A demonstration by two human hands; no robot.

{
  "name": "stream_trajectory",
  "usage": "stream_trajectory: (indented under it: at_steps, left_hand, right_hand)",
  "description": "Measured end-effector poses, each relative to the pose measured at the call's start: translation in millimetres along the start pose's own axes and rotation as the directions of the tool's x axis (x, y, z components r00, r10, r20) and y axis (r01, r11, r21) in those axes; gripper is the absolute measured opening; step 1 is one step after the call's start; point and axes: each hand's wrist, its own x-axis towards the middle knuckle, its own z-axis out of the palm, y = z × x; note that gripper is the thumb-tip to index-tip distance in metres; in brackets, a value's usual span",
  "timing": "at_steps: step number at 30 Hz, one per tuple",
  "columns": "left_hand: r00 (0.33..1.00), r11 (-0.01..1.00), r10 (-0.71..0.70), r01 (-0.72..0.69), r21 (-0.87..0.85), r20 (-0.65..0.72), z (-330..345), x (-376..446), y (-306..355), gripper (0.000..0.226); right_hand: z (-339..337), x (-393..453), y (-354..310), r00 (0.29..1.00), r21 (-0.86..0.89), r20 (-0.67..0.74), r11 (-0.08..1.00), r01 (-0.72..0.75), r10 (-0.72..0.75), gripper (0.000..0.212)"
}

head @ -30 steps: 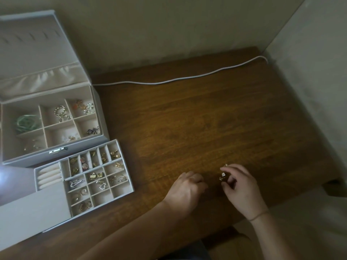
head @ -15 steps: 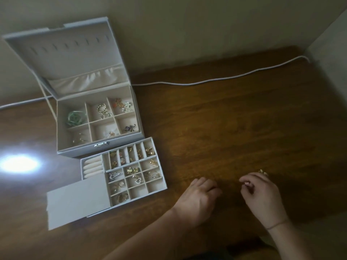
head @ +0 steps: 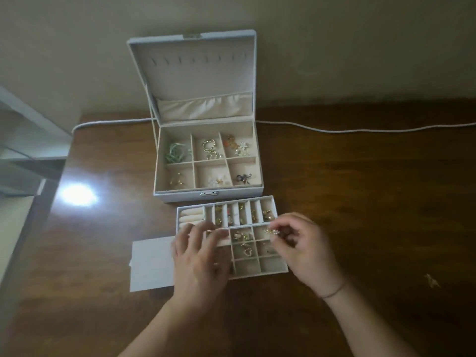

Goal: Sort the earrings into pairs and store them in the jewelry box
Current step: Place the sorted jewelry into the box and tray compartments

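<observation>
A pale jewelry box stands open at the middle of the wooden table, with earrings lying in its six top compartments. Its pulled-out divided drawer tray sits in front and holds several small gold earrings. My right hand pinches a small gold earring just above the tray's right-hand compartments. My left hand rests with fingers spread on the tray's left side and hides the cells beneath it. I cannot tell if it holds anything.
The upright lid leans towards the wall behind the box. A white cable runs along the table's back edge. One loose earring lies on the table at the far right. A bright light glare sits left of the box.
Both hands have moved from the bare table on the right onto the drawer tray. The right hand carried the gold earring along. The view has swung left, centring the box.
</observation>
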Motion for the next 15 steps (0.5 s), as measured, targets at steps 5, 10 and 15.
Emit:
stream_trajectory:
  at_steps: [5,10,15]
  left_hand:
    - [0.964,0.962,-0.26,0.253,0.105,0.051,-8,1,-33,0.045]
    - [0.956,0.955,-0.28,0.269,0.121,0.086,-5,-1,-37,0.05]
    - [0.96,0.958,-0.266,0.253,0.132,0.091,-4,-1,-38,0.052]
  right_hand:
    - [74,46,-29,0.987,-0.074,0.138,0.993,0.095,-0.084,0.021]
    - [108,67,-33,0.976,-0.212,0.208,0.971,0.112,-0.067,0.021]
    - [111,74,-35,0.971,-0.28,0.223,0.949,0.143,-0.08,0.02]
